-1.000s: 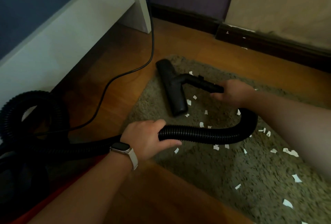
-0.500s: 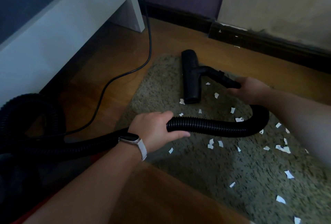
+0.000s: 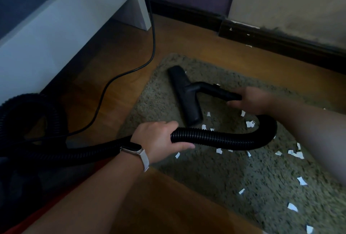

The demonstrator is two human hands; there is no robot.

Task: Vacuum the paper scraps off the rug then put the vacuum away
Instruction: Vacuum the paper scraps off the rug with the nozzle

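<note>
A black vacuum floor nozzle (image 3: pixel 185 95) lies flat on the olive shag rug (image 3: pixel 215 173) near its far left corner. My right hand (image 3: pixel 250 99) grips the short black tube behind the nozzle. My left hand (image 3: pixel 159 138), with a pale watch at the wrist, grips the ribbed black hose (image 3: pixel 221 137), which loops round from the right hand. White paper scraps (image 3: pixel 296 154) dot the rug to the right of and behind the nozzle. The vacuum's body is hidden at the lower left.
More hose coils (image 3: pixel 28 113) at the left on the wooden floor. A black power cord (image 3: pixel 119 76) runs from the wall across the floor. A white furniture panel (image 3: pixel 61 27) stands at the left, and a dark skirting board (image 3: pixel 280 42) lines the far wall.
The nozzle has slid left across the rug toward its left corner, with my right hand following. My left hand has kept its grip on the hose. Fewer scraps lie beside the nozzle.
</note>
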